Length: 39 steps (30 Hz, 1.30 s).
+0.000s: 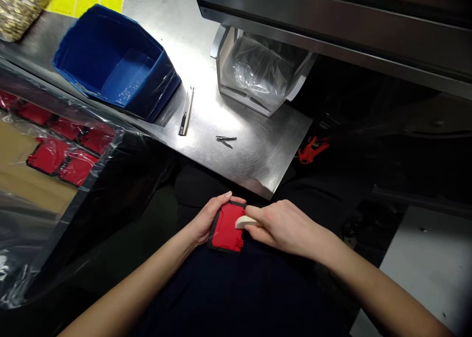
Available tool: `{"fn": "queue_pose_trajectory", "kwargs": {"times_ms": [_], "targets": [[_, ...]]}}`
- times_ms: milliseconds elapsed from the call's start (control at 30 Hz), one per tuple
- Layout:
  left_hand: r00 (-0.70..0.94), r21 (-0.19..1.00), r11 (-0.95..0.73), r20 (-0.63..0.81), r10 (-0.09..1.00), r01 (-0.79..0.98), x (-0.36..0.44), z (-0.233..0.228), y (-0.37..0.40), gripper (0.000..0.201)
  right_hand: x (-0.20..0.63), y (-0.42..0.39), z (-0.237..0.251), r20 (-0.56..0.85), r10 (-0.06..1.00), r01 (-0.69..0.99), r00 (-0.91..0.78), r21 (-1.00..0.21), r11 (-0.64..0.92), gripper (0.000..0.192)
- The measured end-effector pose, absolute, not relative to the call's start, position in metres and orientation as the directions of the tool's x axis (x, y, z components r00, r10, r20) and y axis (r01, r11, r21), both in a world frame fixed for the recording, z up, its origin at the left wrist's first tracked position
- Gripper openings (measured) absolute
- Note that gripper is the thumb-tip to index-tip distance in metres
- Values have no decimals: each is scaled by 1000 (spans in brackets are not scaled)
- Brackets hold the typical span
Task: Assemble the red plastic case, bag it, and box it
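A flat red panel with black edges is held over my lap, just in front of the table edge. My left hand grips it along its left side, with the thumb at the top edge. In my right hand is a small cream-coloured tool, pinched between the fingers, its blunt end against the panel's right part. The rest of that tool is hidden inside the hand, so its exact kind does not show.
On the metal table lie a utility knife and nail clippers. A blue bin and a white bin holding a plastic bag stand behind. At left, a plastic-lined box contains several red panels.
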State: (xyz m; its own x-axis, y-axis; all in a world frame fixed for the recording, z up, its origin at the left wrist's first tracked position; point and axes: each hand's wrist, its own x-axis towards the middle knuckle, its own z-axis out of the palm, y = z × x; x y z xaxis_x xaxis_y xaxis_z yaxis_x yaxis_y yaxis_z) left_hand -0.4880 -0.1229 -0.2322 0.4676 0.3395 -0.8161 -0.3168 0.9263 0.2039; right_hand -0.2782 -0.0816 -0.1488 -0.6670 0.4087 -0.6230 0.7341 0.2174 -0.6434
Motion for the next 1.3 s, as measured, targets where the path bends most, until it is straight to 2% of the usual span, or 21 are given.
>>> {"fn": "queue_pose_trajectory", "kwargs": {"times_ms": [133, 467, 733, 867, 1000, 1300], "targets": [[488, 209, 920, -797, 356, -331, -488, -233, -123, 51, -282, -80, -149, -602, 367, 699, -710, -665, 263, 22], [489, 222, 914, -788, 373, -340, -489, -233, -124, 51, -286, -81, -149, -627, 377, 724, -681, -654, 219, 19], [473, 221, 915, -800, 368, -336, -490, -236, -125, 56, -288, -78, -148, -641, 380, 739, -667, -632, 233, 20], [486, 228, 905, -782, 390, -359, -490, -235, -125, 54, -291, -78, -147, -636, 345, 722, -690, -636, 273, 21], [477, 214, 908, -794, 376, -360, -490, -235, -125, 51, -293, -78, -148, -652, 365, 747, -664, -596, 294, 23], [484, 175, 912, -801, 351, -371, -491, -236, -125, 58, -293, -78, -150, -630, 352, 721, -692, -621, 307, 22]]}}
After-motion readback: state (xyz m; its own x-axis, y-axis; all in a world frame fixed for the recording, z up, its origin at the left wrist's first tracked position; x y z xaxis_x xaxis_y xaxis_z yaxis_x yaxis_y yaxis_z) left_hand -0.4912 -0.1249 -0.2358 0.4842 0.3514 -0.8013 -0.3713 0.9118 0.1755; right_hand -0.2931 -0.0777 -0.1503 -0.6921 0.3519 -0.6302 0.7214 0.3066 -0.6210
